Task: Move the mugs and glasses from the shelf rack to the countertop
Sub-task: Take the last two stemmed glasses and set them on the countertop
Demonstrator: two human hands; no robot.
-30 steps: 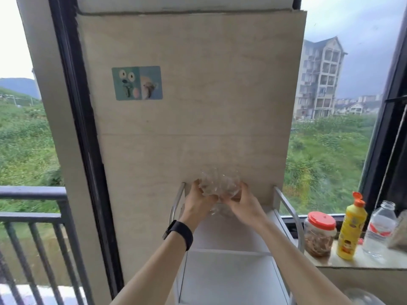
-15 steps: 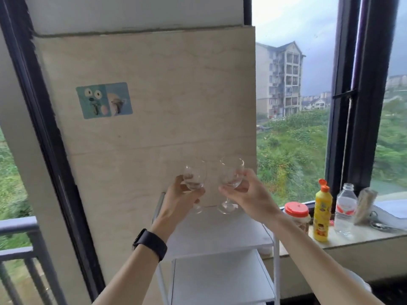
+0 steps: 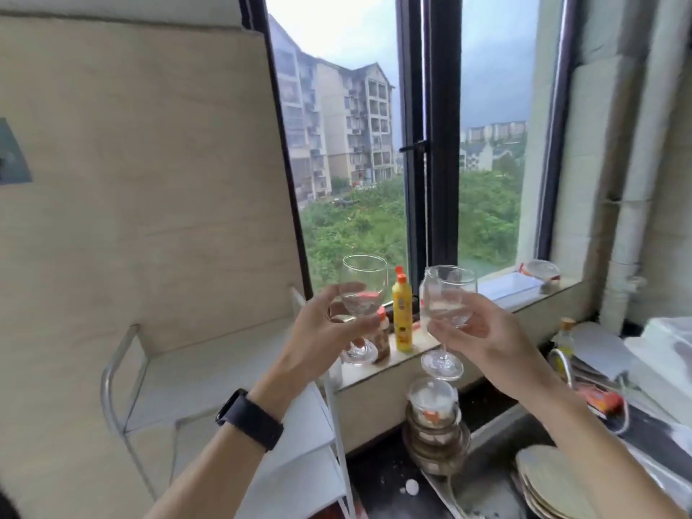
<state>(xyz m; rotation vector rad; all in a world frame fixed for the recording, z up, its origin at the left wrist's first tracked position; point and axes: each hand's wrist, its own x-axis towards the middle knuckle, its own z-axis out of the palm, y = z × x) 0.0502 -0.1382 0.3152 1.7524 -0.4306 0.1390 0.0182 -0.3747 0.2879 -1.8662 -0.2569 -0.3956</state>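
Note:
My left hand (image 3: 318,331), with a black band on its wrist, grips the bowl of a clear wine glass (image 3: 362,284) held upright in the air. Another clear wine glass (image 3: 451,290) is upright in my right hand (image 3: 483,342), which holds it by the bowl. Both glasses hang to the right of the white shelf rack (image 3: 209,383), in front of the window sill (image 3: 412,359). The rack's top shelf shows nothing on it. The dark countertop (image 3: 382,477) lies below the glasses.
On the sill stand a yellow bottle (image 3: 401,312), a brown jar partly behind the left glass and a clear bottle behind the right one. Below are stacked bowls (image 3: 434,425), a sink (image 3: 483,477), plates (image 3: 550,485) and clutter at right.
Both hands lifted the two wine glasses off the rack's top shelf and carried them to the right, past the rack to the window sill. The view turned right with them.

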